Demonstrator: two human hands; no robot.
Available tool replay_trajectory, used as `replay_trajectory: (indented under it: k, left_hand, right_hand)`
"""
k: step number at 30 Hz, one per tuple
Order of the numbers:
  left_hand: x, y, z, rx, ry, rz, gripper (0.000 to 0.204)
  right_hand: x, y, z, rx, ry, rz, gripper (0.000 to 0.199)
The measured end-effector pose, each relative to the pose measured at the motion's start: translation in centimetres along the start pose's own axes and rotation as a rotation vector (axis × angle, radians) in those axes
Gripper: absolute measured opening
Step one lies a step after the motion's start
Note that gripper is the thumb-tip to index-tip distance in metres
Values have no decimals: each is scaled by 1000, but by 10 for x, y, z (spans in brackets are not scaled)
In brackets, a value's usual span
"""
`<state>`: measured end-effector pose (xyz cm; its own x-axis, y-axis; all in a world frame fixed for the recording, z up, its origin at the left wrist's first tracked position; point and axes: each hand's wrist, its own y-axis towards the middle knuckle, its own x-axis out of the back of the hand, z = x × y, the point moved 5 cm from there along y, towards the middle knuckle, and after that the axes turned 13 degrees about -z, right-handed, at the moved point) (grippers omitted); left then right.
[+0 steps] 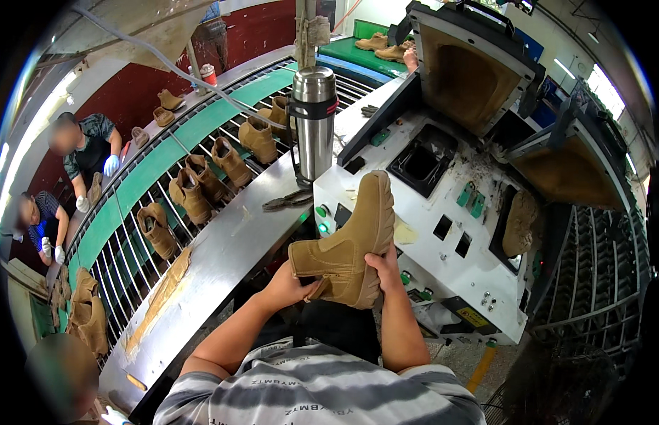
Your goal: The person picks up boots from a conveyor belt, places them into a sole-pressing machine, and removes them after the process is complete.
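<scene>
- The person's left hand (290, 287) has its fingers closed around the rear edge of 1 tan boot (343, 244), by the shaft.
- The right hand (387, 268) grips the same boot from the sole side, its thumb pressed on the upper near the heel.
- The boot sits between the 2 sets of fingers, its toe pointing up and away from them, its shaft opening turned left.
- Beyond the left fingers, a steel thermos (315, 127) stands upright on a metal table (223, 248); a dark, flat item (287, 200) lies nearer to them.
- Further left of those fingers, a row of tan boots (189, 197) stands on a barred conveyor, beside a green strip (124, 205).
- Past that strip are 2 people in gloves (111, 166).
- Right of the right fingers is a white machine (435, 273) with raised lids (464, 78).
</scene>
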<state>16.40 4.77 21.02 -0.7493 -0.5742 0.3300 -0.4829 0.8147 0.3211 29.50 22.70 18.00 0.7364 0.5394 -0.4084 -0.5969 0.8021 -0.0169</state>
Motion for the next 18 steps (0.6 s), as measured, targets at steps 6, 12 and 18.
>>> replay_trajectory:
  k: [6, 12, 18]
  left_hand:
    - [15, 45, 27, -192, 100, -139, 21]
    - [100, 18, 215, 350, 710, -599, 22]
    - [97, 16, 238, 320, 901, -619, 23]
  right_hand:
    - [20, 29, 47, 206, -101, -220, 107]
    - [73, 135, 136, 281, -261, -558, 96]
    - [109, 267, 206, 247, -875, -772, 110]
